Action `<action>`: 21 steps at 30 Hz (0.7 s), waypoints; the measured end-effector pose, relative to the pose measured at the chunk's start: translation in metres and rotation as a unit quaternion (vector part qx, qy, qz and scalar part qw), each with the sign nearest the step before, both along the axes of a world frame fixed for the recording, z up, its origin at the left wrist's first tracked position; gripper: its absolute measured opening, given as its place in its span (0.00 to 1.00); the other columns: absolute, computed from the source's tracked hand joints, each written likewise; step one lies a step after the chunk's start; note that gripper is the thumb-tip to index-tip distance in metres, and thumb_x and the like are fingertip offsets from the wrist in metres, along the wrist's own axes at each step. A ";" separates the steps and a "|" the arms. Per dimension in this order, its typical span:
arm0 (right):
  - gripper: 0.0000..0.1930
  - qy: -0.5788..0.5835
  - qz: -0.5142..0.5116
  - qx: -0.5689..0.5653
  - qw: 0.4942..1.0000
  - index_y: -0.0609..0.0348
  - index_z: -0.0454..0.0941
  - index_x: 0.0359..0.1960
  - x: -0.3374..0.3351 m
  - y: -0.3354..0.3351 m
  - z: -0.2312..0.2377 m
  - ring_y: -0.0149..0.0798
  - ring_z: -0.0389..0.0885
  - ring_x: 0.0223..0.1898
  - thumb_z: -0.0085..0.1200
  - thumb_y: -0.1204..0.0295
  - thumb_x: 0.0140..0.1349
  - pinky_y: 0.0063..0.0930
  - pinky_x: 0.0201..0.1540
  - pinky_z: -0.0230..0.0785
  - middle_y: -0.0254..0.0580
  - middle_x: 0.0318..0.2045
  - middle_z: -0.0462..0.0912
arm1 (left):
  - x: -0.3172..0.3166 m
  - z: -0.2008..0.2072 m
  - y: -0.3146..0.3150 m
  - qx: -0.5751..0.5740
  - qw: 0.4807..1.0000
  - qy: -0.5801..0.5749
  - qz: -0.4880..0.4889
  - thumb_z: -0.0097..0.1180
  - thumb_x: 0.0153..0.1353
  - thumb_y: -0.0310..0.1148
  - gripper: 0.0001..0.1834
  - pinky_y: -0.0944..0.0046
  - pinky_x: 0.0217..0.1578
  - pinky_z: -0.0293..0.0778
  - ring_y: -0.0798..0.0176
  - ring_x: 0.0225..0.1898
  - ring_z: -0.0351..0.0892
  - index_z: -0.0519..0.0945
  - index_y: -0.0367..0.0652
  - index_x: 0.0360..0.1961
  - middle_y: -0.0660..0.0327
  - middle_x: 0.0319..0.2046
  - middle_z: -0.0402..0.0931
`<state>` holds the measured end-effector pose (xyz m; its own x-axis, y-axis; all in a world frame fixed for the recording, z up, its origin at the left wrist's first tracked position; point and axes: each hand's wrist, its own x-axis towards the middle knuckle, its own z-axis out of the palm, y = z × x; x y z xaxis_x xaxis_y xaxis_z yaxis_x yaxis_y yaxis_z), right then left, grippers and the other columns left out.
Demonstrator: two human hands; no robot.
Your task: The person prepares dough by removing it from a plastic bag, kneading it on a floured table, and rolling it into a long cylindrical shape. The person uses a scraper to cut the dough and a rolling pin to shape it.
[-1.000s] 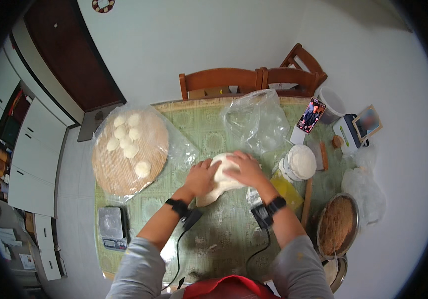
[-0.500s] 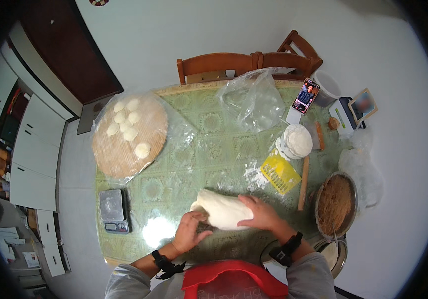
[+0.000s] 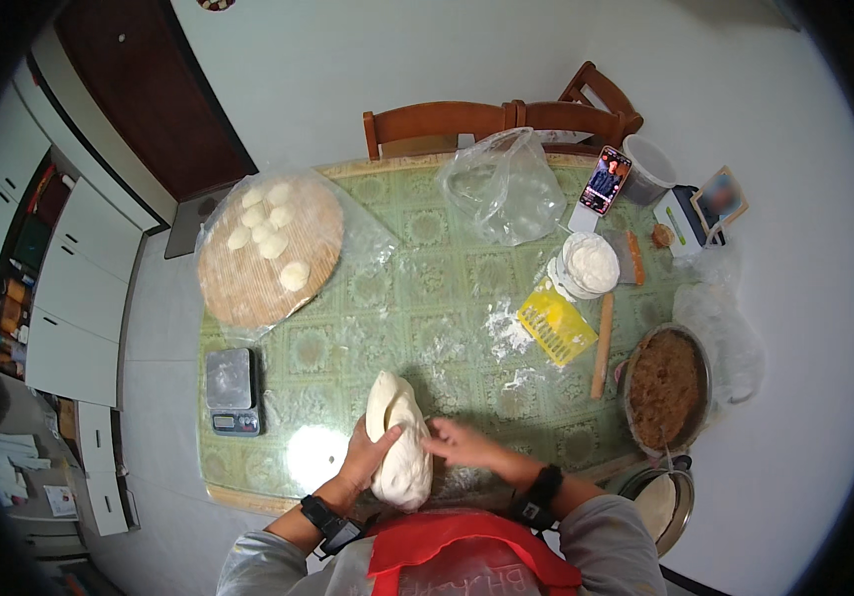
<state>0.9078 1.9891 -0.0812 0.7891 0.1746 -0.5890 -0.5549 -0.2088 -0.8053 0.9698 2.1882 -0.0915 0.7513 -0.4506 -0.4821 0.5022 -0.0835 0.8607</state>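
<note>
A long, pale lump of dough point(image 3: 407, 467) stretches away from me at the table's near edge, a lengthwise fold showing on its upper side. My left hand point(image 3: 362, 459) grips its left side, the thumb laid over the top. At its right side is my right hand point(image 3: 468, 445), fingers apart and slightly blurred; whether the fingertips touch the dough I cannot tell. Flour lies scattered farther off, beside a yellow scraper point(image 3: 556, 328) with slots. A wooden rolling pin point(image 3: 602, 348) rests to the right of the scraper.
At far left, plastic film covers a round board point(image 3: 248, 288) bearing several dough pieces. A kitchen scale point(image 3: 232, 392) sits near left. A flour tub point(image 3: 589, 264), a propped phone point(image 3: 606, 181) and a plastic bag point(image 3: 506, 189) stand at the back. A bowl of brown filling point(image 3: 665, 387) is at right.
The dough has turned from lying crosswise to pointing away from me and come nearer. My left hand now grips its side; my right hand has left its top and moved left.
</note>
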 end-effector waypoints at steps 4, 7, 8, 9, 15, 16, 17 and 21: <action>0.29 -0.035 -0.078 0.153 0.984 0.62 0.66 0.55 -0.005 0.022 -0.006 0.37 0.79 0.41 0.55 0.54 0.61 0.30 0.33 0.77 0.44 0.41 0.78 | 0.021 0.032 -0.014 0.068 0.997 0.034 -0.028 0.62 0.57 0.38 0.33 0.61 0.46 0.74 0.60 0.46 0.76 0.64 0.30 0.58 0.51 0.47 0.75; 0.26 -0.063 -0.154 0.271 0.948 0.61 0.62 0.58 0.005 0.021 0.007 0.36 0.77 0.46 0.51 0.57 0.65 0.31 0.38 0.77 0.44 0.49 0.73 | 0.055 0.077 -0.029 0.061 0.973 -0.206 -0.088 0.67 0.52 0.43 0.40 0.62 0.49 0.72 0.57 0.47 0.76 0.64 0.28 0.59 0.47 0.46 0.76; 0.26 -0.105 -0.177 0.320 0.925 0.62 0.60 0.59 0.009 0.020 0.011 0.36 0.75 0.49 0.49 0.59 0.66 0.31 0.41 0.77 0.44 0.51 0.71 | 0.063 0.092 -0.031 0.119 0.934 -0.312 -0.128 0.64 0.55 0.39 0.38 0.62 0.52 0.70 0.57 0.51 0.74 0.61 0.29 0.61 0.47 0.51 0.73; 0.26 -0.116 -0.189 0.400 0.889 0.63 0.56 0.61 0.014 0.017 0.013 0.37 0.73 0.53 0.47 0.63 0.68 0.35 0.46 0.76 0.44 0.54 0.69 | 0.069 0.105 -0.035 0.176 0.906 -0.349 -0.163 0.64 0.54 0.41 0.40 0.62 0.53 0.69 0.54 0.52 0.74 0.61 0.30 0.61 0.46 0.52 0.72; 0.27 -0.061 -0.200 0.021 0.978 0.66 0.70 0.54 0.021 -0.063 -0.015 0.40 0.78 0.48 0.57 0.58 0.61 0.35 0.42 0.77 0.50 0.50 0.76 | 0.060 0.082 -0.093 0.407 0.679 -0.527 -0.309 0.63 0.49 0.52 0.46 0.41 0.61 0.54 0.42 0.63 0.58 0.58 0.47 0.66 0.45 0.63 0.57; 0.27 -0.141 -0.224 -0.131 0.955 0.66 0.72 0.51 0.015 -0.083 -0.021 0.44 0.78 0.49 0.60 0.58 0.57 0.36 0.44 0.73 0.53 0.48 0.77 | 0.053 0.070 -0.096 0.477 0.607 -0.520 -0.365 0.63 0.49 0.54 0.46 0.37 0.62 0.50 0.41 0.66 0.54 0.58 0.50 0.67 0.46 0.66 0.54; 0.22 -0.182 -0.217 -0.277 0.918 0.64 0.73 0.48 0.012 -0.109 -0.026 0.52 0.76 0.49 0.60 0.63 0.55 0.41 0.49 0.69 0.54 0.47 0.77 | 0.052 0.060 -0.097 0.436 0.653 -0.484 -0.385 0.62 0.48 0.56 0.46 0.29 0.61 0.43 0.40 0.68 0.46 0.58 0.57 0.67 0.50 0.68 0.47; 0.26 -0.199 -0.205 -0.510 0.811 0.65 0.71 0.50 -0.002 -0.186 -0.028 0.56 0.67 0.57 0.63 0.67 0.49 0.39 0.59 0.62 0.56 0.54 0.71 | 0.050 0.035 -0.087 0.330 0.727 -0.501 -0.333 0.63 0.45 0.58 0.49 0.31 0.62 0.45 0.39 0.67 0.48 0.59 0.54 0.67 0.47 0.67 0.49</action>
<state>0.9061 1.8034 -0.1094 0.8211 -0.5682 0.0545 -0.4838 -0.7434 -0.4618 1.0196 2.1015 -0.0565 0.5954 -0.7946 -0.1188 -0.6908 -0.5819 0.4292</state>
